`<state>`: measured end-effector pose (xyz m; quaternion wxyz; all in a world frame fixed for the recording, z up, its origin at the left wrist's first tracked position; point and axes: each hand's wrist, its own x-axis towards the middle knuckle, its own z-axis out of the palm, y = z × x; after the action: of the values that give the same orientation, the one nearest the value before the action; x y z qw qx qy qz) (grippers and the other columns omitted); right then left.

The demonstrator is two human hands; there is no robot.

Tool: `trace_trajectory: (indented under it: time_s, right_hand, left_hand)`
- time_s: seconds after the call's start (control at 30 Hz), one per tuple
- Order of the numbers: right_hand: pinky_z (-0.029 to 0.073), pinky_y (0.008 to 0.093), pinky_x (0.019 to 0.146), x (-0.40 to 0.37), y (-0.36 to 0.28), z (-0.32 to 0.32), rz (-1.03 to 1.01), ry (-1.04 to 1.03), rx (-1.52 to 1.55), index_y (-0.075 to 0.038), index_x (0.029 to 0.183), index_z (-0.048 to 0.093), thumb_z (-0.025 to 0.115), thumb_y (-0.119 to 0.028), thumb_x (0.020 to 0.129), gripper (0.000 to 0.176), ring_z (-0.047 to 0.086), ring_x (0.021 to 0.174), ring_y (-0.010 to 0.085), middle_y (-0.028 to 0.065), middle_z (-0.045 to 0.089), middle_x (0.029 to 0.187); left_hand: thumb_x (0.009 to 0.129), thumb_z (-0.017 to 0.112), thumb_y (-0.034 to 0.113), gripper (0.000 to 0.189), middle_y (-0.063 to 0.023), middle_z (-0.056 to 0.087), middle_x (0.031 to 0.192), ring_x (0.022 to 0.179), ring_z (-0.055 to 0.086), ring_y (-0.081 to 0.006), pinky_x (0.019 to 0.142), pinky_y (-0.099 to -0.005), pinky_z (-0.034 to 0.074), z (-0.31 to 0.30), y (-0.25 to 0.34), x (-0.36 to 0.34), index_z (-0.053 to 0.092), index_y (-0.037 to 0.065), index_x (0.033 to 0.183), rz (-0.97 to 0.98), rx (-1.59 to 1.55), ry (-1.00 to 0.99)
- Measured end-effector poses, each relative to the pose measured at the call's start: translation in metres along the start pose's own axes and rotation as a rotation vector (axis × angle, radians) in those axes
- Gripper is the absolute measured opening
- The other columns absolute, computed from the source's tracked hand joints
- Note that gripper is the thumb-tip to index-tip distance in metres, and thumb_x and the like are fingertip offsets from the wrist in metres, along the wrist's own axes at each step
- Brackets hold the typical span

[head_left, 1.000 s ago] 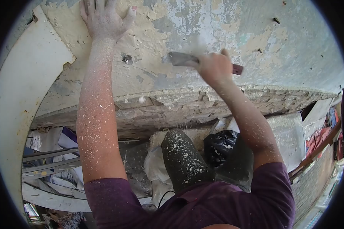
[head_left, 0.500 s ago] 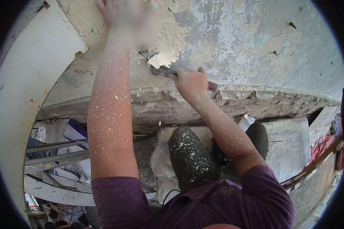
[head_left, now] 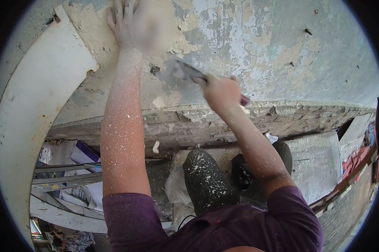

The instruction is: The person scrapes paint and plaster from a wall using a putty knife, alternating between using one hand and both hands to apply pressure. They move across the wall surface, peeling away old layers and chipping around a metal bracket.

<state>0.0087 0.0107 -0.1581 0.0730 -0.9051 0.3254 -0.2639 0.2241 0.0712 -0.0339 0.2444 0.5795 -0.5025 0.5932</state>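
Observation:
My right hand (head_left: pixel 223 94) is closed around the handle of a scraper (head_left: pixel 191 73), whose dark reddish handle end shows past my fist. The scraper's blade, smeared by motion, is at the wall (head_left: pixel 256 54) just below the ragged edge of the cream paint (head_left: pixel 180 42). Higher up on the left, my left hand (head_left: pixel 124 25) lies flat against the cream-coated wall with its fingers stretched out, partly hidden by a blurred patch. Pale dust and flakes cover my left forearm. A loose paint chip (head_left: pixel 156 147) is in the air below.
A large pale curved panel (head_left: pixel 34 109) with rust spots stands at the left. Exposed brickwork (head_left: pixel 223 124) runs along the wall's lower edge. Bolts (head_left: pixel 308 31) stick out at the upper right. Boards and papers (head_left: pixel 67 168) lie low at the left, beside my dusty knee (head_left: pixel 208 176).
My right hand and the scraper have moved up and to the right. A hanging flap of cream paint has come off, and pieces are falling. My left hand stays on the wall.

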Motion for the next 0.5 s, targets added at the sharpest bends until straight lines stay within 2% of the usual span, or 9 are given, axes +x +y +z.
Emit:
trace_trajectory:
  time_s: [0.03,0.1,0.13,0.2,0.23,0.27,0.33,0.43,0.5]
  right_hand:
    - [0.046,0.0382,0.076,-0.015,0.020,-0.012,0.049,-0.010,0.013,-0.013,0.087,0.067,0.042,-0.039,0.096,0.037,0.061,0.051,0.0168,0.0045,0.064,0.061]
    - [0.048,0.0311,0.058,-0.021,0.052,-0.034,0.254,0.074,-0.019,-0.014,0.086,0.068,0.039,-0.041,0.097,0.041,0.058,0.048,0.0143,0.0021,0.061,0.057]
    - [0.048,0.0311,0.058,-0.012,0.050,-0.035,0.254,0.077,-0.016,-0.014,0.086,0.068,0.039,-0.041,0.097,0.041,0.058,0.048,0.0143,0.0021,0.061,0.057]
    - [0.046,0.0260,0.046,0.017,0.025,-0.040,0.104,-0.013,-0.056,-0.014,0.086,0.067,0.038,-0.044,0.098,0.044,0.058,0.046,0.0137,0.0027,0.061,0.058]
    - [0.047,0.0299,0.047,0.029,-0.006,-0.045,0.080,-0.139,0.078,-0.012,0.093,0.068,0.042,-0.046,0.095,0.043,0.061,0.051,0.0166,0.0064,0.065,0.066]
    - [0.048,0.0300,0.048,0.042,-0.028,-0.035,-0.020,-0.110,0.044,-0.012,0.095,0.068,0.042,-0.047,0.095,0.043,0.063,0.055,0.0179,0.0076,0.066,0.071]
    - [0.046,0.0262,0.047,0.055,-0.046,-0.017,-0.116,0.055,-0.098,-0.013,0.093,0.068,0.041,-0.049,0.095,0.045,0.060,0.052,0.0138,0.0048,0.065,0.067]
    - [0.045,0.0240,0.047,0.025,-0.019,-0.026,-0.078,0.097,-0.099,-0.013,0.091,0.068,0.041,-0.051,0.094,0.047,0.058,0.051,0.0110,0.0041,0.064,0.064]
    - [0.045,0.0255,0.048,-0.005,0.020,-0.058,0.088,0.020,0.097,-0.011,0.081,0.066,0.033,-0.046,0.098,0.051,0.053,0.044,0.0102,0.0014,0.060,0.058]
  left_hand:
    - [0.085,0.032,0.061,0.077,-0.0170,0.023,0.150,0.138,0.014,-0.0429,0.106,-0.0601,0.011,-0.001,0.002,-0.002,0.037,0.009,0.140,0.003,0.001,0.003]
    - [0.087,0.035,0.055,0.071,-0.0162,0.023,0.151,0.139,0.014,-0.0422,0.108,-0.0579,0.012,0.000,0.002,-0.003,0.037,0.009,0.140,-0.001,0.026,0.015]
    - [0.087,0.035,0.055,0.071,-0.0162,0.023,0.151,0.139,0.014,-0.0422,0.108,-0.0579,0.012,0.000,0.002,-0.002,0.037,0.009,0.140,0.003,0.027,0.017]
    - [0.081,0.050,0.051,0.070,-0.0116,0.019,0.152,0.139,0.013,-0.0402,0.107,-0.0604,0.011,0.005,0.001,-0.003,0.029,0.027,0.144,0.014,-0.025,0.047]
    - [0.081,0.050,0.051,0.070,-0.0116,0.019,0.152,0.139,0.013,-0.0402,0.107,-0.0604,0.011,0.004,0.001,-0.004,0.029,0.027,0.144,0.015,-0.032,0.051]
    - [0.082,0.048,0.051,0.070,-0.0113,0.016,0.153,0.139,0.010,-0.0397,0.108,-0.0603,0.008,0.001,-0.001,-0.004,0.028,0.027,0.145,0.016,-0.042,0.001]
    - [0.083,0.047,0.051,0.070,-0.0110,0.013,0.154,0.140,0.006,-0.0393,0.108,-0.0603,0.005,-0.006,-0.003,-0.001,0.027,0.027,0.145,0.028,-0.040,-0.037]
    - [0.085,0.045,0.052,0.070,-0.0108,0.007,0.154,0.140,0.001,-0.0390,0.109,-0.0597,0.000,-0.011,-0.005,-0.003,0.025,0.026,0.146,0.039,-0.078,-0.119]
    - [0.086,0.043,0.054,0.070,-0.0112,0.003,0.155,0.141,-0.003,-0.0383,0.108,-0.0589,-0.005,-0.010,-0.007,-0.004,0.023,0.025,0.146,0.026,-0.097,-0.159]
